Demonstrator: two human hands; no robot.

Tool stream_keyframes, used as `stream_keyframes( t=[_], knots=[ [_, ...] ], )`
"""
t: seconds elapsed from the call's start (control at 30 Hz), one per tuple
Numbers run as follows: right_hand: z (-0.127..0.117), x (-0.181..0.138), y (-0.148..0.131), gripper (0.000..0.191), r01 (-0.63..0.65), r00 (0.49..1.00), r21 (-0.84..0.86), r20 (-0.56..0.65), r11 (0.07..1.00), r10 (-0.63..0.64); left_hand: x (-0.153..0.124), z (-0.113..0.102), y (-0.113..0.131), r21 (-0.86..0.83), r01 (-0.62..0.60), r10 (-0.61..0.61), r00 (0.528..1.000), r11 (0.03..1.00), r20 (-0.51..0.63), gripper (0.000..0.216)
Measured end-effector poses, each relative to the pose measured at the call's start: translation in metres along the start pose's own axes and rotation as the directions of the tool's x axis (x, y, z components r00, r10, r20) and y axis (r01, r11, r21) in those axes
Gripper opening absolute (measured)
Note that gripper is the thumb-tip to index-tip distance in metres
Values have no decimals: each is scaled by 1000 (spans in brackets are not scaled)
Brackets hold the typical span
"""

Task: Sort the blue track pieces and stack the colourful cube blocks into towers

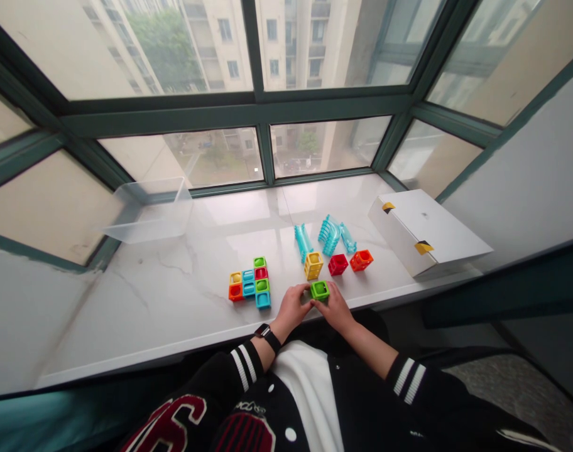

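Observation:
Both my hands meet at a green cube block point(320, 289) near the front edge of the white marble sill point(173, 289). My left hand point(293, 307) grips its left side and my right hand point(336, 309) grips its right side, fingers curled. Just behind it stand a yellow cube block point(313, 265), a red cube block point(338, 264) and an orange cube block point(361, 260). Left of my hands lies a joined cluster of coloured cube blocks point(251, 285). Turquoise curved track pieces point(327, 235) lie behind the loose cubes.
A clear plastic bin point(149, 210) sits at the back left of the sill. A white cardboard box point(425, 232) lies at the right. Window panes with dark green frames point(262, 103) enclose the sill on three sides.

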State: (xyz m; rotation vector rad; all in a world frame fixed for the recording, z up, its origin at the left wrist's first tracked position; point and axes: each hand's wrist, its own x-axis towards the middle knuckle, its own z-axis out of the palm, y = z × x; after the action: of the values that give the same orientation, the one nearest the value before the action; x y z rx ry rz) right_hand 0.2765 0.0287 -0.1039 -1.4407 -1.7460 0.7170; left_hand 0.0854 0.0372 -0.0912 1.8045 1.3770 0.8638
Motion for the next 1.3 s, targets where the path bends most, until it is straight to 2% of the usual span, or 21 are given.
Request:
stream_keyframes(
  t=[0.2,0.33,0.43,0.57,0.7,0.83,0.93,1.0,1.07,1.13,1.2,1.3],
  knots=[
    [2,-1,3,55,12,1000,-11,-2,1000,-12,3,0,-3,-55,23,-21,999,998,34,43],
    [8,-3,10,57,20,999,-40,-40,999,-21,2,-19,3,-104,46,-39,997,993,70,48],
    [11,-5,13,60,17,999,-56,-47,998,-19,-1,-51,12,-118,28,-21,998,993,56,46],
    [9,-5,12,64,7,1000,-31,-25,1000,-7,-8,-108,13,-77,36,-42,996,996,-82,38],
    [2,-6,6,78,-35,999,-13,8,999,35,-23,-156,-9,-9,143,-140,953,990,-267,38],
    [-15,-7,-4,88,-68,996,13,65,998,67,-46,-183,-38,4,237,-216,889,971,-403,43],
    [-38,-1,-18,78,9,999,32,31,999,-10,-61,-189,-56,45,272,-224,866,961,-447,46],
    [-56,7,-31,61,120,990,-5,-77,993,-120,-66,-188,-66,78,269,-205,864,960,-460,45],
    [-70,15,-49,46,236,955,-60,-171,970,-243,-68,-184,-73,126,250,-163,865,960,-474,42],
    [-77,21,-72,35,340,913,-99,-203,935,-353,-66,-179,-77,178,229,-118,869,957,-481,40],
    [-75,25,-96,26,435,879,-85,-178,897,-443,-62,-173,-76,226,192,-69,885,955,-461,38],
    [-55,28,-130,22,519,855,27,-13,854,-519,-54,-164,-69,301,97,24,927,949,-375,36]
  ],
)
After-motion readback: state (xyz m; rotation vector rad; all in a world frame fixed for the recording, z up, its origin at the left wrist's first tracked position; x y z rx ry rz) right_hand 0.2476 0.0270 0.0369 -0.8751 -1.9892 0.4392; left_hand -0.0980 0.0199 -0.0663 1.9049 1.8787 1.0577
